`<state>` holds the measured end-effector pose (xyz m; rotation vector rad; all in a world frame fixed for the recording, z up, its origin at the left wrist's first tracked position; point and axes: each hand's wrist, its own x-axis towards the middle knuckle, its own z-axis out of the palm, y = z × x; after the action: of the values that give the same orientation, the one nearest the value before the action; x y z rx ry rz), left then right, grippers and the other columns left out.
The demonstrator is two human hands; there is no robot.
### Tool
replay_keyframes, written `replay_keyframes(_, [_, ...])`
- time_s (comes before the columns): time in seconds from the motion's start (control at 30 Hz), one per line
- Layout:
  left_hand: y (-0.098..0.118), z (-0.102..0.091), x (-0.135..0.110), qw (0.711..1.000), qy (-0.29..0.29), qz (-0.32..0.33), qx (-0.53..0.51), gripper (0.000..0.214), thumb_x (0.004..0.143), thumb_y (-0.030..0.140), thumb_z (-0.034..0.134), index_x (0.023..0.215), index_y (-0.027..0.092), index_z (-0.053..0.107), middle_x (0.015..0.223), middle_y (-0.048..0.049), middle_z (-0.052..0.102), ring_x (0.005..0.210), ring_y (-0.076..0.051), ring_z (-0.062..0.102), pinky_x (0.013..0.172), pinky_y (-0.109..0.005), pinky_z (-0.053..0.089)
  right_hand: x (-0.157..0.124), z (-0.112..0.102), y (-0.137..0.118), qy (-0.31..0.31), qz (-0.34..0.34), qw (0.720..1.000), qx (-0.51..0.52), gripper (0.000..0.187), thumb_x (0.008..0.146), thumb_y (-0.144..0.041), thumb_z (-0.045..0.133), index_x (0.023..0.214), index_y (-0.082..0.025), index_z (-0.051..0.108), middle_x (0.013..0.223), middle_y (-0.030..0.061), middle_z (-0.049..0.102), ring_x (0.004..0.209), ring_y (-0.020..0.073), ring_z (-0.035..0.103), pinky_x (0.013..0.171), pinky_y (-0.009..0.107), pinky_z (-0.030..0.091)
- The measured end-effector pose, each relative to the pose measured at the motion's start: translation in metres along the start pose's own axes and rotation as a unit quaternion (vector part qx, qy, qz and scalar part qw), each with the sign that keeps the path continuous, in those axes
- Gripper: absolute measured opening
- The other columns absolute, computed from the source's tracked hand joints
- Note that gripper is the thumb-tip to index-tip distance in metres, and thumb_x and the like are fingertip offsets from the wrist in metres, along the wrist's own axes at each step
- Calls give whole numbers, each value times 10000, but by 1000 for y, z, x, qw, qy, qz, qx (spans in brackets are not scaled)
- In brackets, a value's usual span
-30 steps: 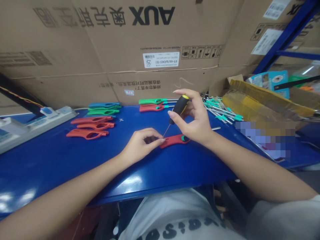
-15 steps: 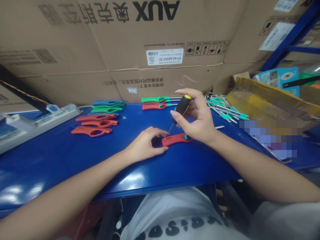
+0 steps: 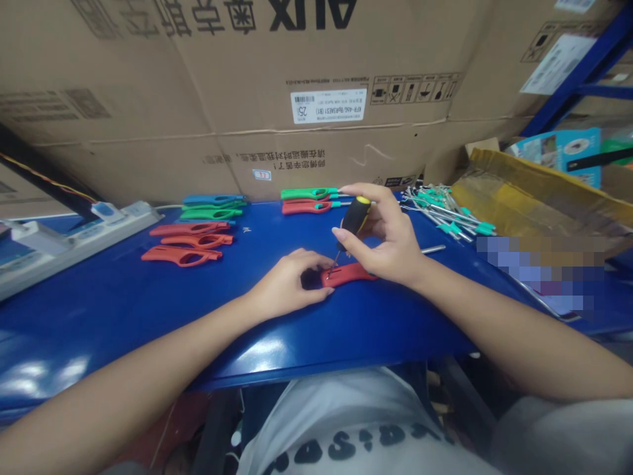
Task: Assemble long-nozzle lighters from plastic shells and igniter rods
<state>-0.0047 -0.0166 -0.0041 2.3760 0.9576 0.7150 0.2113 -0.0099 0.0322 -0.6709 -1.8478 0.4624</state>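
Note:
A red plastic handle (image 3: pixel 349 274) lies on the blue table (image 3: pixel 148 297) in the middle. My left hand (image 3: pixel 287 285) is closed round its left end and pins it down. My right hand (image 3: pixel 390 237) grips a black and yellow screwdriver (image 3: pixel 355 218), held nearly upright. The screwdriver's thin tip touches the red handle close to my left fingertips.
Red, green and blue handles (image 3: pixel 192 234) lie in rows at the back left, two more (image 3: pixel 309 200) at the back centre. A heap of metal rods with teal ends (image 3: pixel 445 214) lies back right. A white power strip (image 3: pixel 64 237) sits left. Cardboard boxes (image 3: pixel 277 99) wall the rear.
The screwdriver has come down from a slant above the red handle until its tip rests on it. My left hand stays on the handle's end.

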Motion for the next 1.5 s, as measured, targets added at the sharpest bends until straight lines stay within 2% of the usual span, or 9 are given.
replay_keyframes(0.2, [-1, 1, -1, 1000, 6, 5, 9, 336, 803, 279, 789, 1114, 186, 700, 1041, -36, 744, 948, -206, 663, 895, -348, 514, 0, 2, 7, -7, -38, 999, -28, 467, 940, -386, 646, 1364, -285, 477, 1142, 49, 619, 706, 134, 679, 583, 266, 625])
replay_keyframes(0.43, [-2, 1, -1, 1000, 7, 8, 12, 329, 806, 286, 790, 1106, 185, 699, 1043, -41, 743, 951, -211, 664, 902, -353, 515, -2, 1, 7, -15, -58, 997, -43, 494, 935, -346, 663, 1387, -274, 475, 1317, 83, 589, 775, 145, 700, 665, 292, 635])
replay_keyframes(0.6, [-2, 0, -1, 1000, 7, 9, 14, 322, 812, 296, 787, 1102, 193, 691, 1034, -33, 739, 949, -208, 659, 894, -348, 510, -1, 0, 6, -23, -77, 996, -50, 505, 927, -309, 679, 1388, -271, 476, 1357, 82, 590, 943, 188, 716, 810, 326, 637])
replay_keyframes(0.67, [-1, 0, -1, 1000, 9, 5, 12, 297, 802, 285, 791, 1065, 193, 687, 1013, -25, 736, 923, -201, 653, 867, -337, 511, 0, 0, 4, -45, -68, 996, -46, 514, 942, -311, 659, 1411, -275, 452, 1363, 83, 596, 1001, 204, 709, 840, 342, 631])
replay_keyframes(0.83, [0, -1, 0, 1000, 11, 6, 10, 212, 781, 240, 787, 956, 202, 671, 926, 4, 718, 846, -181, 634, 811, -315, 497, 3, -2, 1, -126, -39, 991, -2, 624, 972, -297, 606, 1512, -278, 295, 1372, 106, 576, 1024, 194, 687, 775, 322, 626])
replay_keyframes(0.97, [-1, -1, 0, 1000, 6, 8, -3, 189, 784, 241, 786, 917, 204, 657, 921, 11, 719, 851, -177, 637, 799, -304, 486, 3, -2, 0, -181, -16, 981, 62, 652, 1012, -268, 529, 1556, -268, 170, 1263, 95, 608, 929, 157, 689, 776, 315, 626])
replay_keyframes(1.17, [-2, 0, 0, 1000, 6, 18, 0, 167, 794, 229, 781, 889, 202, 645, 893, 18, 707, 850, -170, 630, 803, -297, 478, 1, 1, -1, -152, -33, 987, 32, 634, 974, -240, 578, 1522, -308, 268, 1453, 109, 501, 928, 166, 693, 768, 329, 634])
replay_keyframes(1.3, [-3, 0, -1, 1000, 9, 18, 5, 175, 797, 236, 782, 888, 201, 636, 893, 16, 701, 847, -171, 632, 808, -302, 479, -2, 4, 0, -138, -53, 989, 0, 641, 950, -220, 601, 1511, -315, 306, 1485, 96, 477, 937, 173, 693, 758, 324, 632])
replay_keyframes(1.5, [-2, 0, 0, 1000, 4, 26, 8, 166, 807, 231, 771, 891, 202, 632, 902, 12, 698, 873, -176, 633, 818, -305, 477, -2, 4, 2, -124, -49, 991, -14, 639, 954, -213, 586, 1505, -294, 274, 1490, 119, 479, 876, 164, 688, 729, 334, 619])
